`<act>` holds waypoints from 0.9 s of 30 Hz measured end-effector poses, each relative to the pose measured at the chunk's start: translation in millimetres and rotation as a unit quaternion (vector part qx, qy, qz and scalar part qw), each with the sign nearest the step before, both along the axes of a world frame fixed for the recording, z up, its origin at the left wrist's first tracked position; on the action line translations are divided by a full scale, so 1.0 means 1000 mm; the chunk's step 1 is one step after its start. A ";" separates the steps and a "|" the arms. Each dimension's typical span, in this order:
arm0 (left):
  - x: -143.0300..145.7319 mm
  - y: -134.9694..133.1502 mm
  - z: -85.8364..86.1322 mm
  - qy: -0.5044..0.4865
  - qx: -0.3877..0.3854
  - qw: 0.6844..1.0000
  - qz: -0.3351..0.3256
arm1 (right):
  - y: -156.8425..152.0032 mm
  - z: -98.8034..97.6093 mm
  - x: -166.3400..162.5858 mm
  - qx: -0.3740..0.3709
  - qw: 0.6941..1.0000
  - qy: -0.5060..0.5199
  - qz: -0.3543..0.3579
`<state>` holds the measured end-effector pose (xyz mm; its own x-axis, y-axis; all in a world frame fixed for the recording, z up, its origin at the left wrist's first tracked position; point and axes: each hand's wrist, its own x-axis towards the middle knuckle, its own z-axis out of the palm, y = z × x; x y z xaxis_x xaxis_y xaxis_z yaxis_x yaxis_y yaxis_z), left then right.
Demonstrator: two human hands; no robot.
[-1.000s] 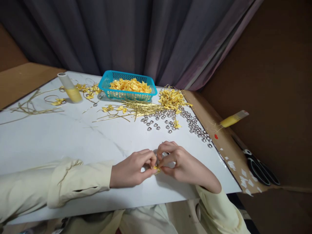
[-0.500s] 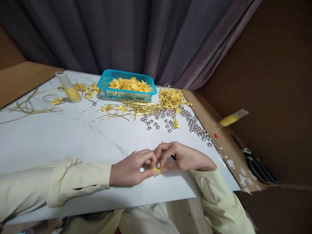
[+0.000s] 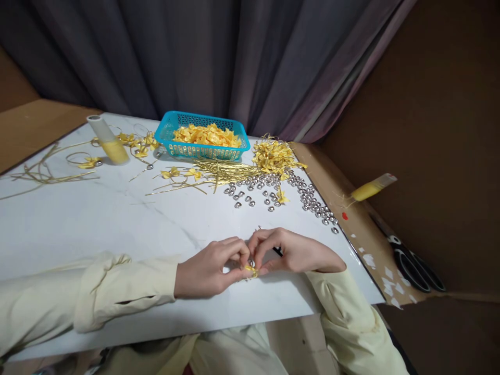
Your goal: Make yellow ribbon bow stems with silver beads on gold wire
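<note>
Near the front edge of the white table (image 3: 128, 229), my left hand (image 3: 214, 268) pinches a small yellow ribbon bow (image 3: 253, 272) between thumb and fingers. My right hand (image 3: 289, 251) meets it from the other side, its fingers closed at the same bow. A silver bead (image 3: 251, 263) shows at the bow between my fingertips. Part of the bow is hidden by the fingers. Behind my hands lie several loose silver beads (image 3: 312, 200), a bundle of gold wires (image 3: 226, 173) and a heap of yellow bows on wires (image 3: 273, 156).
A blue basket (image 3: 203, 151) of yellow bows stands at the back. To its left are a glue bottle (image 3: 111, 143) and gold wire pieces (image 3: 47, 174). Along the right cardboard edge lie another glue bottle (image 3: 373, 187), black scissors (image 3: 412, 265) and paper scraps (image 3: 369, 260).
Both hands stay in nearly the same place, with only slight finger movement at the bow. More of the silver bead shows now. The whole view has shifted a little.
</note>
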<state>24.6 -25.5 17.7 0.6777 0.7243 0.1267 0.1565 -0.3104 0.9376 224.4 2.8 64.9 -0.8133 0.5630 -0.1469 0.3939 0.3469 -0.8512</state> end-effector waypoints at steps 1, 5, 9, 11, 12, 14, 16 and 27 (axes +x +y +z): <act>0.000 0.000 0.000 0.002 0.001 1.000 0.004 | -0.001 0.000 0.000 0.000 1.000 -0.004 -0.006; 0.001 0.001 -0.001 0.005 -0.007 1.000 0.021 | -0.010 -0.004 0.001 -0.005 0.997 -0.004 -0.074; 0.000 0.001 -0.002 0.006 0.000 0.999 0.040 | -0.024 -0.013 0.002 -0.044 0.984 0.031 -0.173; -0.001 0.001 -0.003 0.007 -0.001 0.999 0.045 | -0.032 -0.017 0.001 -0.046 0.973 0.051 -0.222; -0.001 0.001 -0.003 0.008 -0.003 0.999 0.047 | -0.036 -0.018 0.000 -0.047 0.967 0.059 -0.243; -0.001 0.001 -0.003 0.010 0.000 0.999 0.051 | -0.044 -0.020 -0.004 -0.056 0.954 0.075 -0.284; -0.001 0.001 -0.003 0.013 0.011 0.998 0.053 | -0.051 -0.022 -0.008 -0.068 0.940 0.095 -0.319; -0.002 -0.001 0.000 0.027 0.086 0.992 0.087 | -0.073 -0.040 -0.032 0.026 0.889 0.145 -0.433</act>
<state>22.4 -26.7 17.7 0.5538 0.8015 0.2259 0.2700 -0.4294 0.8618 192.1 -70.4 25.0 -0.0715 0.9966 0.0421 0.2993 0.0617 -0.9522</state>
